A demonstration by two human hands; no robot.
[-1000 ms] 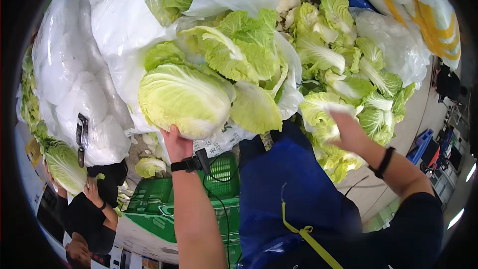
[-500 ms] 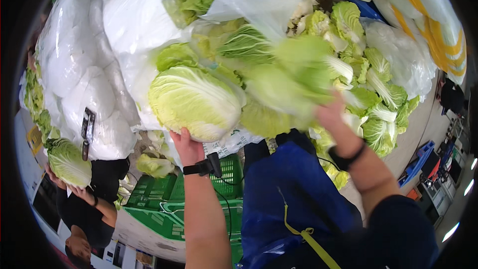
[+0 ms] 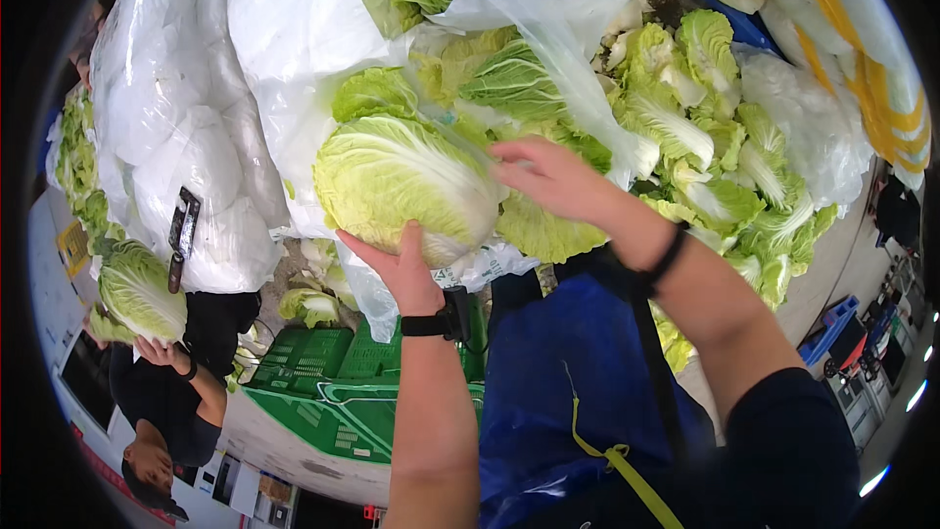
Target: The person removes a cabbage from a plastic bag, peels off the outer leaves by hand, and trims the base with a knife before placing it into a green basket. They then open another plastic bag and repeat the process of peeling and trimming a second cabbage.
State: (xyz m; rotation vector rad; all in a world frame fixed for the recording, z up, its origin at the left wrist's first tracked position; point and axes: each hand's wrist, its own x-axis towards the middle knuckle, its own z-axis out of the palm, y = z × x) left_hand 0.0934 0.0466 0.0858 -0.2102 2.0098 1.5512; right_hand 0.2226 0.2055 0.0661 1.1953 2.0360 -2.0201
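Observation:
A pale green napa cabbage (image 3: pixel 401 181) lies on its side on white plastic, its whitish base toward the right. My left hand (image 3: pixel 404 269) holds its near side from below, thumb up against the leaves and fingers spread under it. My right hand (image 3: pixel 548 174) is beside the base with nothing in it, fingers stretched toward the cabbage; whether the fingertips touch it I cannot tell. Loose outer leaves (image 3: pixel 548 230) lie under and right of the cabbage. Behind it, another green leafy piece (image 3: pixel 514 83) sits partly under clear plastic.
Discarded leaves (image 3: pixel 734 137) are heaped at the right. White plastic-wrapped bundles (image 3: pixel 166 88) fill the left, with a dark-handled knife (image 3: pixel 182 235) on them. Green crates (image 3: pixel 382 382) stand below. At the lower left a co-worker (image 3: pixel 166 411) holds another cabbage (image 3: pixel 145 289).
My right hand, blurred with a leaf at the right before, has come back empty to the cabbage's base. The left hand stays at the cabbage. The view has shifted slightly.

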